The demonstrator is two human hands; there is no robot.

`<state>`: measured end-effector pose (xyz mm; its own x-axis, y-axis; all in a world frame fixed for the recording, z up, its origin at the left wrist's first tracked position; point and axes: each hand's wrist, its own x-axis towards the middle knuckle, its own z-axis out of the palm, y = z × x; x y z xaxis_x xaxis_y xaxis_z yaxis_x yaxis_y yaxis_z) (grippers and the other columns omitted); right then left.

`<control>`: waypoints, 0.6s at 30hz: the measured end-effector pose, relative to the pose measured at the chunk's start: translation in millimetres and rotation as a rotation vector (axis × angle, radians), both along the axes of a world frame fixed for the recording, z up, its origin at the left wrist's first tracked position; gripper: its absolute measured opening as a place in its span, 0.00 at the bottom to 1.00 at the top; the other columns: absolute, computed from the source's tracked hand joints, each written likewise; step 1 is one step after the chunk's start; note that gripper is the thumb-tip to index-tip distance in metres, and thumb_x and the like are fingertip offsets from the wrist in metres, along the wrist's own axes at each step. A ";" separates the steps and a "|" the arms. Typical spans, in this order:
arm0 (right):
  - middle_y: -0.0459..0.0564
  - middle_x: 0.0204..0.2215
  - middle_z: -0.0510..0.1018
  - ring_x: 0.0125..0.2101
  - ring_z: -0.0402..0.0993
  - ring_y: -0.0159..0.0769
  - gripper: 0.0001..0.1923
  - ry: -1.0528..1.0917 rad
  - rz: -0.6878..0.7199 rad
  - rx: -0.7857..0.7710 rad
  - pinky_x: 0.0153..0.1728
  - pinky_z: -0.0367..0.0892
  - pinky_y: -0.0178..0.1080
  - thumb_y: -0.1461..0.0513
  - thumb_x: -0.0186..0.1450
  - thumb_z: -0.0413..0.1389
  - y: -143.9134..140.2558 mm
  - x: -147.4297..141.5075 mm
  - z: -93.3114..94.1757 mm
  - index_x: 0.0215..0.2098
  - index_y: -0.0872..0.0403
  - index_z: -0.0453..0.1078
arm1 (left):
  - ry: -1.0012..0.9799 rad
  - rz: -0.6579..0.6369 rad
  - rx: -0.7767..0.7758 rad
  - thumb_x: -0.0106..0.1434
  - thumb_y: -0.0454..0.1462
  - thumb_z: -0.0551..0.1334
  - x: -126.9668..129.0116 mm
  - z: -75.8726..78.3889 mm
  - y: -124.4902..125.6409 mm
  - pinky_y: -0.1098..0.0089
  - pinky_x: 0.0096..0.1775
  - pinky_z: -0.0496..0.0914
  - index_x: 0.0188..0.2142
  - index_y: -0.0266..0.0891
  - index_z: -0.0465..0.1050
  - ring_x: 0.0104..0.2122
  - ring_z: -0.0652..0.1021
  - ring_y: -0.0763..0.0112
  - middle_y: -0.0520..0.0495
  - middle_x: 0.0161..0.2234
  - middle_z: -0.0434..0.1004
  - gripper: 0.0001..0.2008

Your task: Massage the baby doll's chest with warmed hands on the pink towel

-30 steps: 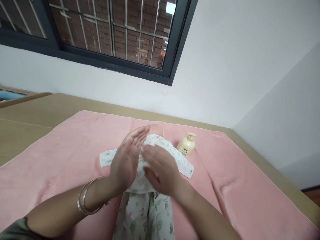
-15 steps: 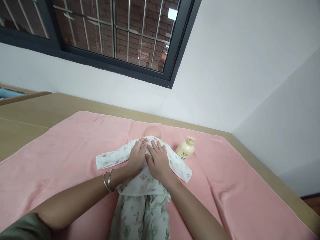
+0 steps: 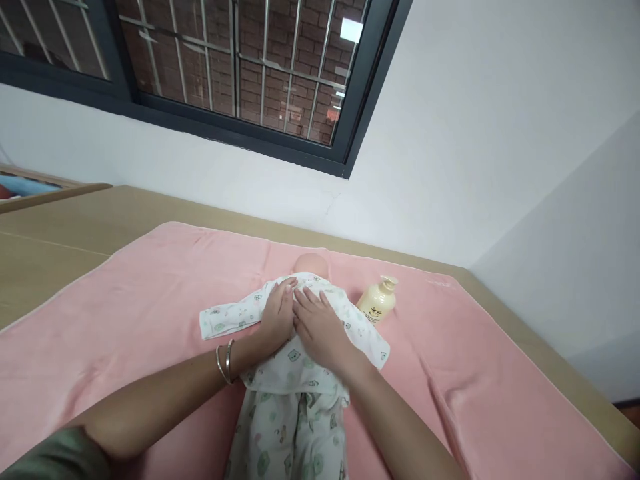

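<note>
A baby doll in a white top and trousers with a small green print lies stretched out on a pink blanket, its smooth bald head toward the wall. My left hand, with bangles at the wrist, rests flat on the doll's upper body. Beside it my right hand lies flat on the same part, fingers extended and angled toward the left hand. The two hands meet or nearly meet over the middle of the top. No doll hands show at the ends of the spread sleeves.
A pale yellow pump bottle stands on the pink blanket, close to the doll's right-hand sleeve. Beneath the blanket is a tan surface that meets a white wall. A dark-framed window with bars is above.
The whole view has shifted slightly, so things sit a little farther right. My right hand's fingers have drawn closer together and nearer my left hand; both stay on the doll's top.
</note>
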<state>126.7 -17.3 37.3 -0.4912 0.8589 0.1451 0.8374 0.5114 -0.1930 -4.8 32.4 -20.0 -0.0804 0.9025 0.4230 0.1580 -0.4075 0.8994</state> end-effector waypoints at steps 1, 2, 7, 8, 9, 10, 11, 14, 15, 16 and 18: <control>0.49 0.70 0.53 0.71 0.42 0.43 0.26 0.021 -0.042 -0.016 0.70 0.41 0.56 0.57 0.75 0.40 6.5 4.7 0.5 0.70 0.50 0.53 | 0.006 0.001 0.004 0.73 0.45 0.44 -0.2 -0.3 -0.2 0.51 0.62 0.64 0.53 0.38 0.71 0.56 0.73 0.59 0.38 0.54 0.75 0.22; 0.50 0.70 0.53 0.71 0.42 0.43 0.27 0.046 -0.112 -0.029 0.69 0.42 0.56 0.54 0.75 0.40 13.0 9.5 0.3 0.70 0.51 0.53 | 0.017 0.001 0.005 0.73 0.45 0.44 -0.3 -0.3 -0.5 0.51 0.62 0.63 0.53 0.38 0.71 0.56 0.73 0.58 0.38 0.54 0.75 0.22; 0.66 0.68 0.55 0.69 0.48 0.52 0.30 0.035 -0.461 0.006 0.68 0.47 0.55 0.55 0.75 0.39 14.0 7.1 -8.0 0.70 0.65 0.52 | 0.052 0.020 -0.001 0.73 0.43 0.45 0.8 2.0 -2.3 0.50 0.62 0.62 0.53 0.38 0.71 0.56 0.72 0.58 0.38 0.54 0.75 0.21; 0.66 0.69 0.54 0.70 0.47 0.53 0.30 0.011 -0.438 0.026 0.68 0.47 0.55 0.57 0.75 0.40 7.4 1.6 -9.6 0.70 0.65 0.52 | 0.049 0.022 0.001 0.73 0.43 0.45 1.0 2.2 -2.4 0.50 0.62 0.63 0.52 0.38 0.71 0.56 0.72 0.58 0.38 0.53 0.75 0.20; 0.64 0.69 0.53 0.70 0.45 0.53 0.29 -0.009 -0.366 0.043 0.68 0.46 0.57 0.59 0.74 0.41 0.5 -3.9 -10.5 0.70 0.63 0.52 | 0.047 0.024 0.001 0.73 0.43 0.46 1.1 2.1 -2.3 0.51 0.61 0.64 0.52 0.38 0.71 0.55 0.73 0.58 0.38 0.53 0.75 0.20; 0.61 0.70 0.52 0.71 0.42 0.52 0.29 -0.022 -0.263 0.052 0.68 0.44 0.58 0.60 0.74 0.42 -5.5 -8.3 -10.7 0.71 0.60 0.52 | 0.046 0.025 -0.003 0.73 0.42 0.46 1.0 1.9 -2.1 0.51 0.61 0.64 0.51 0.38 0.71 0.55 0.73 0.59 0.39 0.52 0.76 0.20; 0.56 0.70 0.52 0.71 0.41 0.51 0.29 -0.028 -0.157 0.055 0.69 0.41 0.59 0.60 0.73 0.42 -9.4 -10.8 -10.2 0.71 0.56 0.52 | 0.051 0.024 -0.010 0.72 0.42 0.46 0.8 1.6 -1.6 0.51 0.60 0.65 0.51 0.38 0.71 0.54 0.73 0.59 0.39 0.52 0.76 0.19; 0.47 0.70 0.55 0.71 0.41 0.44 0.27 0.005 0.007 0.038 0.69 0.38 0.59 0.60 0.74 0.40 -4.8 -4.1 -6.7 0.70 0.49 0.53 | 0.092 0.020 -0.026 0.71 0.42 0.49 0.2 1.2 0.0 0.52 0.60 0.65 0.51 0.39 0.71 0.54 0.73 0.58 0.40 0.51 0.76 0.18; 0.46 0.70 0.55 0.71 0.42 0.43 0.26 0.030 -0.018 0.031 0.69 0.39 0.58 0.59 0.75 0.39 1.2 1.9 -5.9 0.70 0.49 0.55 | 0.111 0.019 -0.021 0.70 0.41 0.50 0.3 1.2 0.4 0.52 0.59 0.65 0.51 0.39 0.71 0.54 0.73 0.58 0.40 0.51 0.76 0.17; 0.47 0.69 0.56 0.71 0.43 0.43 0.26 0.058 -0.074 0.024 0.69 0.41 0.56 0.57 0.75 0.39 8.2 8.3 -5.7 0.69 0.49 0.55 | 0.131 0.019 -0.012 0.69 0.41 0.50 0.4 1.4 0.6 0.52 0.59 0.65 0.51 0.39 0.71 0.54 0.73 0.57 0.40 0.52 0.76 0.17; 0.53 0.70 0.55 0.70 0.46 0.45 0.28 0.107 -0.240 0.011 0.69 0.45 0.54 0.53 0.76 0.39 20.6 19.0 -6.9 0.69 0.54 0.56 | 0.166 0.032 0.003 0.68 0.40 0.51 0.9 1.8 0.5 0.51 0.60 0.64 0.51 0.40 0.71 0.55 0.73 0.57 0.41 0.52 0.76 0.17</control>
